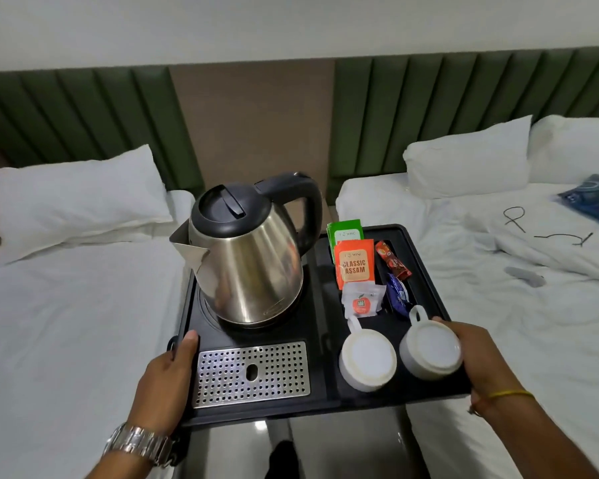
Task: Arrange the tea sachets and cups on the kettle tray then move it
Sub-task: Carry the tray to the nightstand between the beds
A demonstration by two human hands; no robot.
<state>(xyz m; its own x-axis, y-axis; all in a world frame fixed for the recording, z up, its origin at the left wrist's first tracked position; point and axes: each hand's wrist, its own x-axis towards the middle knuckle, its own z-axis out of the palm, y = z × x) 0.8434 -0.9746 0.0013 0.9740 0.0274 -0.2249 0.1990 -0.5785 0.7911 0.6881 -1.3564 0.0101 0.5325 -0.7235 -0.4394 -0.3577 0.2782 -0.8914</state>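
I hold a black kettle tray [320, 344] in the air between two beds. My left hand [166, 378] grips its left edge and my right hand [478, 357] grips its right edge. A steel kettle [246, 261] with a black lid stands on the tray's left half, behind a perforated metal drip plate [251, 373]. On the right half two white cups [367, 363] [429, 349] lie upside down. Behind them are an orange tea sachet [354, 264], a green sachet [344, 231], a white sachet [362, 300], a red stick sachet [393, 260] and a blue one [398, 295].
A white bed with a pillow [77, 198] lies to the left. The right bed [519, 305] carries pillows, a black cord [516, 217], a grey item [526, 276] and a blue patterned cloth [593, 198]. A green padded headboard [429, 108] runs behind. Glossy floor [253, 447] shows below the tray.
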